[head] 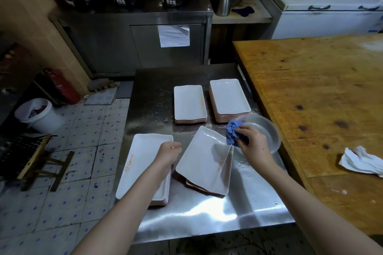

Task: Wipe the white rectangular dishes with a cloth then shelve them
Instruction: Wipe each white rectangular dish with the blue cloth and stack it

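Four stacks of white rectangular dishes stand on the wet steel table [207,215]: two far ones [189,102] [229,97], a near left stack [143,161], and a near middle stack [194,184]. A top dish [204,160] lies askew and tilted on the middle stack. My right hand [251,141] grips a bunched blue cloth [233,131] at that dish's far right corner. My left hand [167,151] hangs over the far right corner of the left stack with fingers curled down. Whether it holds anything is unclear.
A clear plastic bowl [267,136] sits just behind my right hand. A wooden table [321,99] with a white rag [360,161] adjoins on the right. On the floor at left are a stool [35,161], a white bucket [39,116] and a fire extinguisher [62,85]. A steel cabinet [145,47] stands behind.
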Action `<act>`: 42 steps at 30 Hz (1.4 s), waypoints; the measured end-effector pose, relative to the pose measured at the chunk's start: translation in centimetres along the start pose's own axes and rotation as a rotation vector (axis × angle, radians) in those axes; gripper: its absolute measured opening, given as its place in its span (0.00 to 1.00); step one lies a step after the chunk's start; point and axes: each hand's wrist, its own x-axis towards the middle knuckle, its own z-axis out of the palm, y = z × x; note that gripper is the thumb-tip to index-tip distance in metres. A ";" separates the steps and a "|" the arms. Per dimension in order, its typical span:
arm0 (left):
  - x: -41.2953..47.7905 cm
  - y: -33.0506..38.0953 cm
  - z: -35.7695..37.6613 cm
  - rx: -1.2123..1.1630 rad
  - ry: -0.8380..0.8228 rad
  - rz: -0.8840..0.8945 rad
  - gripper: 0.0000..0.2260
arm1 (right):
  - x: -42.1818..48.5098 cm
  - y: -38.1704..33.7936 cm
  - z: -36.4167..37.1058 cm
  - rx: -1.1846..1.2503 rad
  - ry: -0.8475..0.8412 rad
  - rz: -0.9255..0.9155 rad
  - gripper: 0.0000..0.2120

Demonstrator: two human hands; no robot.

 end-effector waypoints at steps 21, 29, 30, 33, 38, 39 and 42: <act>2.3 1.5 0.5 0.134 -0.150 -0.037 0.13 | 1.7 1.1 1.1 0.029 -0.007 0.021 0.13; 5.2 3.7 0.0 0.036 -0.106 -0.035 0.13 | 3.0 1.9 1.6 0.044 -0.018 0.058 0.13; 5.7 4.0 -0.1 0.028 -0.097 -0.037 0.12 | 3.2 2.0 1.8 0.050 -0.020 0.067 0.13; 7.3 5.0 -0.3 0.009 -0.078 -0.031 0.11 | 4.0 2.4 2.1 0.058 -0.025 0.084 0.12; 10.1 6.7 -0.2 0.034 -0.085 -0.033 0.10 | 5.7 2.5 2.7 0.067 -0.027 0.091 0.12; 10.8 7.0 -0.3 0.033 -0.086 -0.044 0.10 | 6.1 2.6 2.9 0.070 -0.028 0.087 0.12; 13.1 7.2 -0.6 0.020 -0.085 -0.088 0.13 | 7.1 2.8 3.5 0.080 -0.027 0.091 0.12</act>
